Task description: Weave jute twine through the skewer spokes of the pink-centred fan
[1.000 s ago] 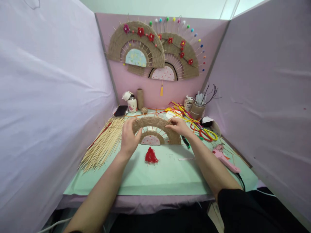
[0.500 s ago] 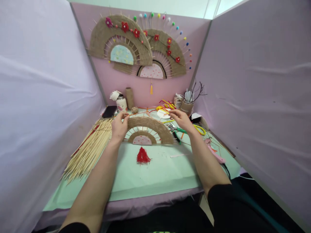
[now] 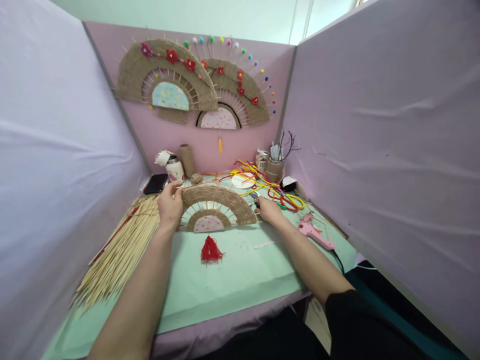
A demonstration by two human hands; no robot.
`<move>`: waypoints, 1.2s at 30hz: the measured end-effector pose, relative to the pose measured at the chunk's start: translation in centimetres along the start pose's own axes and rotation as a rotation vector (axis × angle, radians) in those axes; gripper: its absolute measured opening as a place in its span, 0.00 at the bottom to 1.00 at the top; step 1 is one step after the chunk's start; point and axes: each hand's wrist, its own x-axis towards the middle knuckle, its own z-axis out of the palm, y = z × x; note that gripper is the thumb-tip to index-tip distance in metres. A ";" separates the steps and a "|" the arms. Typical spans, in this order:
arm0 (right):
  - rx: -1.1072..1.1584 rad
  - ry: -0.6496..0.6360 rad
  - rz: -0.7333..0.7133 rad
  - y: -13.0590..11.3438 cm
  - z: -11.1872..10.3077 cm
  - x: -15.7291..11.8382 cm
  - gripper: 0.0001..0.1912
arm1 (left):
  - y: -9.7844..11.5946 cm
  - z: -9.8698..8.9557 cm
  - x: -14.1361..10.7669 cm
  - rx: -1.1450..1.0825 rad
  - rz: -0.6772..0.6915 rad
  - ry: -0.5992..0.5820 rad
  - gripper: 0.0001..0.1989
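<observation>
On the table, a half-round twine-wrapped fan [image 3: 219, 199] with thin stick ribs has a pink dotted half-disc at its centre. At the fan's upper left edge is my left hand [image 3: 170, 207], thumb and fingers pinched together on the rim; its fingertips are partly hidden. My right hand [image 3: 270, 210] is closed around green-handled pliers [image 3: 282, 205], close to the fan's right end, and covers part of the handles. Below the fan lies a red tassel [image 3: 211, 250].
Bamboo sticks [image 3: 120, 250] lie at the left, near a phone [image 3: 155, 184]. Coloured pipe cleaners [image 3: 296, 201], a white disc [image 3: 243, 180] and a pink glue gun [image 3: 317, 236] are at the right. Jars and a twine cone [image 3: 186, 159] stand behind. Two finished fans [image 3: 129, 75] hang on the back panel.
My right hand has come down from the pipe cleaners and white disc to the pliers beside the fan. My left hand stays by the fan's left rim. The whole view has shifted.
</observation>
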 end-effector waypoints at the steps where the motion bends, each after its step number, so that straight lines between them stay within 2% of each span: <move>1: 0.007 0.004 0.011 0.2 0.0 0.6 0.16 | -0.1 0.3 0.1 0.001 -0.003 0.001 0.11; 7: 0.042 0.048 0.106 1.1 -0.1 3.8 0.15 | -0.2 1.9 1.2 -0.005 -0.038 -0.006 0.11; 13: 0.082 0.121 0.157 1.8 0.2 4.1 0.21 | 0.1 2.4 2.2 0.064 -0.058 -0.003 0.11; 16: 0.124 0.235 0.106 1.8 -0.4 3.6 0.21 | 0.3 2.1 2.2 0.138 -0.030 -0.031 0.12; 19: 0.305 0.290 -0.060 0.9 -1.4 2.9 0.18 | 0.7 1.6 1.9 0.182 0.016 -0.057 0.15; 22: 0.602 0.260 -0.273 -0.7 -2.4 1.7 0.18 | 1.1 1.2 1.3 0.220 0.061 -0.079 0.17; 24: 0.762 0.237 -0.353 -1.8 -2.7 0.8 0.18 | 1.3 0.9 0.8 0.253 0.087 -0.085 0.18; 27: 0.918 0.198 -0.375 -2.6 -2.8 -0.4 0.18 | 1.3 0.4 0.2 0.286 0.127 -0.087 0.19; 31: 1.093 0.112 -0.346 -2.6 -2.7 -1.1 0.22 | 0.9 0.1 -0.2 0.276 0.131 -0.088 0.20; 36: 1.077 -0.098 -0.476 -2.9 -2.0 -1.5 0.22 | 1.4 -0.1 -1.5 0.275 0.191 -0.070 0.21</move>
